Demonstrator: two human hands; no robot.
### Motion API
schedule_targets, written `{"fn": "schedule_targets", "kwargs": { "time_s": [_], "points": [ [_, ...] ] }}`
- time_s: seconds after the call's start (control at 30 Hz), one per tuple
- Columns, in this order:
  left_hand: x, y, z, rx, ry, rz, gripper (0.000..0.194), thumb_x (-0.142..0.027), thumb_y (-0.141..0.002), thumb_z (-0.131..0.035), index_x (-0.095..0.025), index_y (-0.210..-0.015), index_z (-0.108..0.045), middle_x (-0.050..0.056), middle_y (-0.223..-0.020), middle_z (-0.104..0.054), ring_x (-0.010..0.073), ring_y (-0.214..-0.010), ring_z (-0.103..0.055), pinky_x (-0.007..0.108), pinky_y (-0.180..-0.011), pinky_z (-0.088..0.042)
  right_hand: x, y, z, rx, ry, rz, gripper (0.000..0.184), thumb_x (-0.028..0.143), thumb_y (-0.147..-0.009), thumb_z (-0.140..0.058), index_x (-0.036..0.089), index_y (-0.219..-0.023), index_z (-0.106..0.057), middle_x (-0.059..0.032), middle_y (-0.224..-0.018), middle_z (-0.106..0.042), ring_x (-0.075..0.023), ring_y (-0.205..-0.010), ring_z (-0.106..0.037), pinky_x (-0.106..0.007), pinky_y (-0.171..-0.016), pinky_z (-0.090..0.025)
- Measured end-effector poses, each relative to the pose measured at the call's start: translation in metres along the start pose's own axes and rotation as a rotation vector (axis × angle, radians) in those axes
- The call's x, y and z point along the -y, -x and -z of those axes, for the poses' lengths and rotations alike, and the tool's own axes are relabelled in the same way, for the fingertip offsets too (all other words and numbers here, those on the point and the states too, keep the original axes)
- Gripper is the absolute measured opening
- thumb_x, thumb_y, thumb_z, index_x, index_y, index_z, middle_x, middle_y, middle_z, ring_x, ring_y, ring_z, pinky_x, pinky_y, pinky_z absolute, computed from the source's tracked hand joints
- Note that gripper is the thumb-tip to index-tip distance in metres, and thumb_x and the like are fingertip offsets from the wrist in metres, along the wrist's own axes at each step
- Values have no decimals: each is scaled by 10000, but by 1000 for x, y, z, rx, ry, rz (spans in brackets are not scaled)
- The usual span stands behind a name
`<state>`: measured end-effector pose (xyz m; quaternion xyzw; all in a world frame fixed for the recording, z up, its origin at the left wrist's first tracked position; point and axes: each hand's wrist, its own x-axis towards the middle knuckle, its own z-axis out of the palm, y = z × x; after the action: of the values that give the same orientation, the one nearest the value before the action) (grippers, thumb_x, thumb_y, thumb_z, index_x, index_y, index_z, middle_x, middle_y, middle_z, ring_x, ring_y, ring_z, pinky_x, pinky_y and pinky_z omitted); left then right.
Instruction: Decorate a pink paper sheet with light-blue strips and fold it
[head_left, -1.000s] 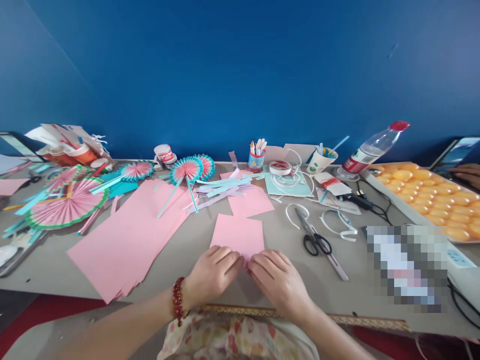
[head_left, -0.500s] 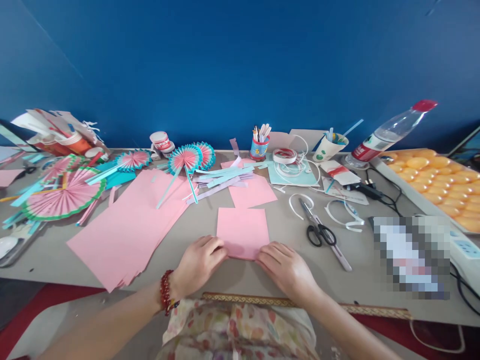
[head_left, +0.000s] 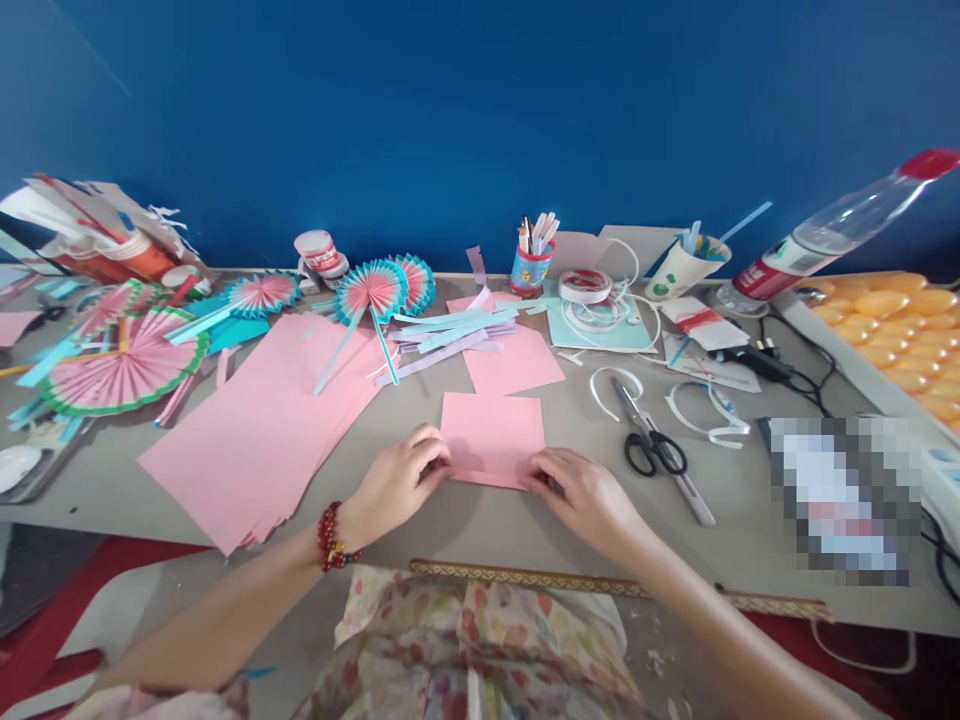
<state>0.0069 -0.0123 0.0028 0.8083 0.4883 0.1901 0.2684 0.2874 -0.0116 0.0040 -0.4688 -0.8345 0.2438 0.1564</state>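
Note:
A small pink sheet of paper [head_left: 492, 430] lies on the table in front of me, with a narrow folded strip along its near edge. At that edge's left corner, my left hand [head_left: 394, 475] pinches the paper between thumb and fingers. My right hand [head_left: 581, 488] has its fingers closed on the right corner in the same way. Just beyond the sheet lies another pink piece of paper [head_left: 517, 365], partly under pale blue and lilac paper strips [head_left: 457, 335]. Black-handled scissors [head_left: 649, 440] rest to the right of my right hand.
A stack of large pink sheets [head_left: 255, 430] spreads to the left, with folded paper fans [head_left: 127, 360] behind it. Toward the wall stand a pen cup [head_left: 534, 265], white tape rolls [head_left: 585, 287], a paper cup [head_left: 686, 270] and a tilted bottle [head_left: 817, 245]. A utility knife [head_left: 696, 500] lies by the scissors.
The near edge of the small pink sheet now shows a narrow folded strip. My fingers have curled from lying flatter into pinches at its corners. The camera view has shifted slightly.

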Motion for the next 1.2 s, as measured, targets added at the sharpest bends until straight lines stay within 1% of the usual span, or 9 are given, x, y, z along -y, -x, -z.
{"fn": "schedule_targets", "kwargs": {
  "time_s": [0.1, 0.23, 0.4, 0.57, 0.73, 0.93, 1.07, 1.2],
  "points": [
    [0, -6, 4, 23, -3, 13, 90, -229, -961, -565, -194, -881, -587, 14, -952, -599, 127, -737, -576, 242, -668, -430, 1, -5, 3, 29, 11, -16, 193, 274, -972, -463, 228, -859, -613, -35, -856, -700, -184, -792, -641, -275, -689, -436],
    [1, -10, 8, 66, 6, 15, 103, -236, -952, -581, -188, -863, -603, 11, -921, -606, 129, -723, -579, 246, -662, -434, 3, -9, 6, 59, 36, -32, 149, 223, -938, -504, 221, -829, -606, -18, -831, -688, -170, -759, -632, -257, -654, -406],
    [4, -9, 8, 81, -7, -12, 100, -235, -951, -591, -184, -868, -613, 22, -956, -611, 139, -774, -601, 250, -691, -452, 4, -10, 7, 78, 65, -34, 139, 198, -928, -515, 221, -820, -599, -11, -821, -677, -155, -729, -615, -239, -630, -373],
    [5, -9, 7, 106, -32, -41, 101, -220, -959, -581, -175, -873, -607, 39, -985, -599, 161, -856, -603, 264, -745, -464, 5, -10, 5, 76, 106, -48, 138, 206, -932, -502, 215, -841, -606, -28, -850, -679, -171, -770, -609, -257, -643, -371],
    [4, -11, 10, 144, -71, -74, 150, -238, -973, -553, -173, -840, -580, 50, -970, -580, 187, -915, -578, 286, -776, -459, 2, -10, 4, 82, 99, -58, 115, 236, -933, -509, 215, -862, -597, -19, -862, -687, -163, -751, -611, -258, -627, -360],
    [1, -13, 14, 188, -82, -80, 164, -244, -979, -520, -175, -845, -585, 54, -976, -583, 197, -926, -565, 303, -786, -460, 1, -14, 7, 98, 111, -65, 71, 238, -904, -534, 229, -862, -590, -4, -849, -696, -150, -709, -606, -251, -603, -348],
    [1, -14, 15, 210, -94, -91, 164, -232, -982, -507, -171, -853, -588, 57, -973, -582, 200, -928, -563, 315, -818, -460, 0, -15, 7, 110, 121, -87, 73, 258, -901, -543, 231, -865, -600, 3, -848, -697, -149, -700, -598, -254, -588, -332],
    [1, -15, 16, 222, -98, -99, 179, -259, -987, -507, -168, -860, -595, 61, -965, -575, 205, -926, -561, 312, -808, -460, -1, -15, 7, 123, 124, -97, 79, 269, -897, -548, 230, -864, -608, 6, -856, -695, -142, -691, -592, -252, -571, -318]
  ]
}}
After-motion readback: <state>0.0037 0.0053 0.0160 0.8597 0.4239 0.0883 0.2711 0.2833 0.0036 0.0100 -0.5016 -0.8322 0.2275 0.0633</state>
